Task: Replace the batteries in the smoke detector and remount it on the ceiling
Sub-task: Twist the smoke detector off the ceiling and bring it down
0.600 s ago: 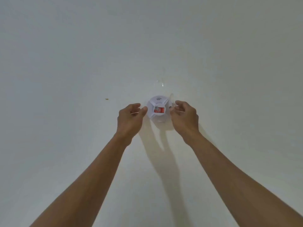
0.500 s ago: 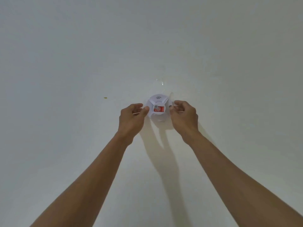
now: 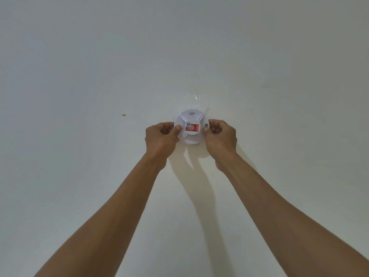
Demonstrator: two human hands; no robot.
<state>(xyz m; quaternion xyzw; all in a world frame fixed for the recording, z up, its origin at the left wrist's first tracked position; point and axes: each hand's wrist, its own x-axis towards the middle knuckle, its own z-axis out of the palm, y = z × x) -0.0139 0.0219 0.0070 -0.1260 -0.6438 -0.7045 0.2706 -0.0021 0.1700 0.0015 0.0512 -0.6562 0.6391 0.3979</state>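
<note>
A round white smoke detector [image 3: 191,119] with a red label at its centre sits against the white ceiling [image 3: 99,66]. My left hand [image 3: 161,137] holds its left edge, thumb pressed on the rim. My right hand [image 3: 220,136] holds its right edge with curled fingers, thumb beside a small round button. Both arms reach up from the bottom of the view. The detector's lower rim is partly hidden by my hands.
A small brown speck [image 3: 123,115] marks the ceiling left of the detector. Faint clear tape or scuff marks [image 3: 194,95] show just above it. My arms cast shadows [image 3: 191,176] on the ceiling below the detector.
Both hands have closed in from beside the detector onto its left and right edges. The view has shifted slightly.
</note>
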